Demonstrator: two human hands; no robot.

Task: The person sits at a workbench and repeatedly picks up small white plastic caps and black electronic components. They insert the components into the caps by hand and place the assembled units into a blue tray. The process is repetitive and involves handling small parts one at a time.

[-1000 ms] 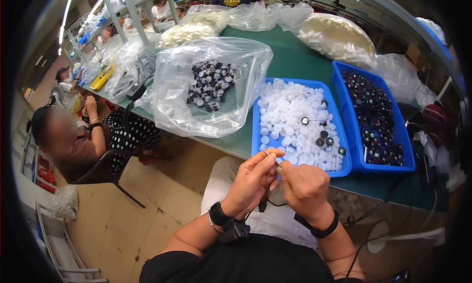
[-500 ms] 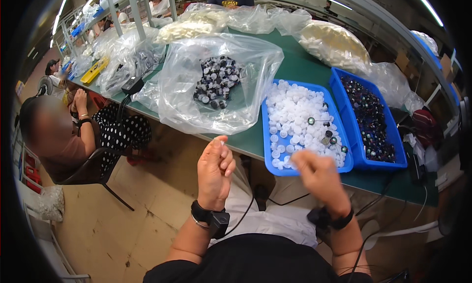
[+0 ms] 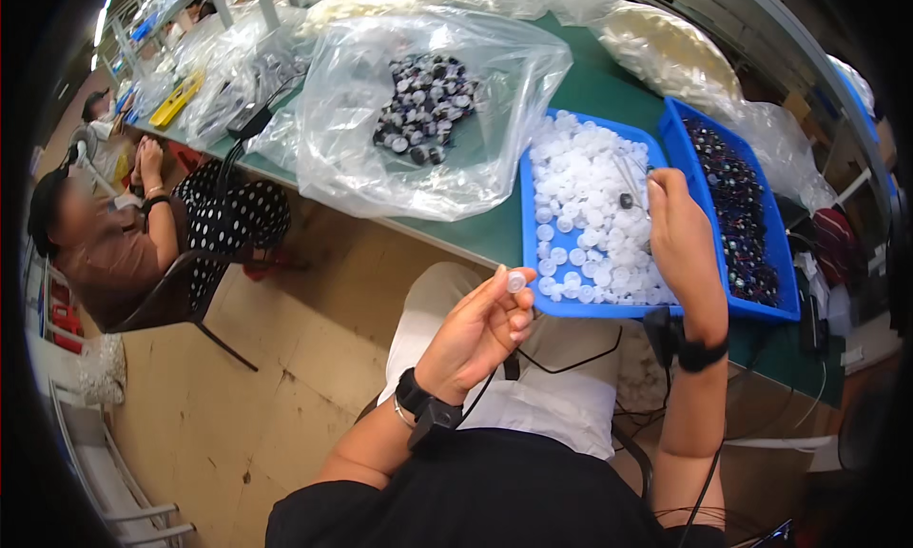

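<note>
My left hand (image 3: 480, 324) is raised over my lap near the table edge, its thumb and fingers pinching a small round translucent white cap (image 3: 515, 282). My right hand (image 3: 683, 234) reaches over the blue tray (image 3: 609, 310), fingers closed at the tips on a small dark part that is mostly hidden. Many loose white caps (image 3: 580, 172) fill that tray. On top of them, left of my right fingertips, lies a small dark part (image 3: 626, 201) with thin wire leads.
Right of the tray stands a blue bin (image 3: 789, 312) of dark wired parts. A large clear plastic bag (image 3: 333, 158) holding mixed black and white pieces lies on the green table (image 3: 504, 226). More filled bags (image 3: 666, 58) line the back. A person (image 3: 124, 234) sits at left.
My left hand has moved right, toward the tray, and the cap in it now shows plainly. My right hand has moved up and right, from the tray's near edge to over the caps.
</note>
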